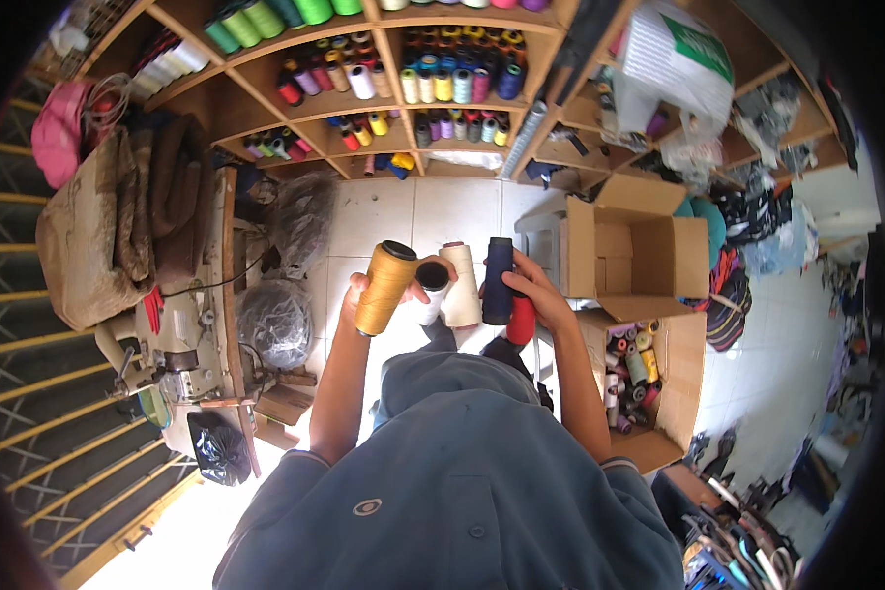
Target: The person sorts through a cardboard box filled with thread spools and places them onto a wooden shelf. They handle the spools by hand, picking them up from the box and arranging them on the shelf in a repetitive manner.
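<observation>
Wooden shelf (391, 69): coloured thread cones (442, 87) standing in compartments; lower cardboard box (680, 369): thread spools (637, 368) lying jumbled

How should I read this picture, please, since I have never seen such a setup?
There is no robot here, just a person working bare-handed. A fisheye camera on the head looks down, so edges bend near the rim and picture left is the person's left. The left hand's grip is on a golden cone of thread and seemingly on a white cone with a dark end; the right hand's grip is on a navy cone, with a red cone beside it. A cream cone shows between the hands; which supports it is unclear. Ahead are wooden shelves of thread above a pale tiled floor; left is a sewing machine, right an open cardboard box of spools.
</observation>
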A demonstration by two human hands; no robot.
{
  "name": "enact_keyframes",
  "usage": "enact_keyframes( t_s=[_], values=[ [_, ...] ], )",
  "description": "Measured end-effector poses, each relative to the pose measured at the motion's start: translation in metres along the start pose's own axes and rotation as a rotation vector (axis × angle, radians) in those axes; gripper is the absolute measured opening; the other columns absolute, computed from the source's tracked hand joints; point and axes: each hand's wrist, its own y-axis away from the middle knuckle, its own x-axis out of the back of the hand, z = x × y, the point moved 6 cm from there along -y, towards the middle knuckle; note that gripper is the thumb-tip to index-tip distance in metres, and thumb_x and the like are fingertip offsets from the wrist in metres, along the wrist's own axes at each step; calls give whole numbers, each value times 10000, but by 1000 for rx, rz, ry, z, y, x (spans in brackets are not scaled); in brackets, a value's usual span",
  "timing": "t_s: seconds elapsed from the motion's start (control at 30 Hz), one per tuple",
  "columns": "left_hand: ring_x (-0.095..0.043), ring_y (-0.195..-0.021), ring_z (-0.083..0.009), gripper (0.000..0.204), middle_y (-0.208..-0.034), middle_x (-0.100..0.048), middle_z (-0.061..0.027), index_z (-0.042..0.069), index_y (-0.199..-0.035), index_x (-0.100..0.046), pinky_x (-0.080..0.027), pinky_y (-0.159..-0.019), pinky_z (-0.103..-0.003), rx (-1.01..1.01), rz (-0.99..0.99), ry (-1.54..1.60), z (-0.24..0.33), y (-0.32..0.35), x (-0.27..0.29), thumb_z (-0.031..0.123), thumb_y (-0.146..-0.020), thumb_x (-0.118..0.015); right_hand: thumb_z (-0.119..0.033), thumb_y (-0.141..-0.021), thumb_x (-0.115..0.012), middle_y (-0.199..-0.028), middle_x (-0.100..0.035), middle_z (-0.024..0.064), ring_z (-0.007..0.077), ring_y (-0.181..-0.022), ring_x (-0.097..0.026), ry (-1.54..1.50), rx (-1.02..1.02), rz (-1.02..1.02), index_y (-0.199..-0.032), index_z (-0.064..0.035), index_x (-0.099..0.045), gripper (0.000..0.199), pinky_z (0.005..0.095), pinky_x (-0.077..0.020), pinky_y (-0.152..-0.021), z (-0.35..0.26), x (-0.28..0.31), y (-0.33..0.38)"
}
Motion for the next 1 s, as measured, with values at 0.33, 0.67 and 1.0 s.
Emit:
enact_keyframes(
  t_s=[0.33,0.67,1.0],
  values=[
    [-495,-969,-267,762,-1250,-415,-259,-47,-969,-661,-380,-865,-360,-363,-100,-125,107,69,29,653,-684,-564,-225,-802,-679,-808,-599,47,100,-524,-536,377,-3,-5,-1094,-21,-560,375,244,-442,-480,-30,-75,-156],
    [-439,-1080,-284,797,-1254,-425,-268,-67,-940,-667,-344,-883,-340,-534,117,-92,165,71,92,667,-649,-564,-208,-723,-727,-912,-648,121,216,-663,-629,817,277,-8,-1118,-5,-551,478,325,-501,-628,-68,-109,-372],
    [-365,-1129,-276,794,-1290,-390,-280,-47,-933,-683,-262,-935,-319,-612,213,-74,213,46,139,675,-637,-540,-260,-668,-745,-878,-651,114,316,-844,-628,1097,481,37,-1003,-75,-596,410,418,-495,-704,-70,-166,-543]
  ],
)
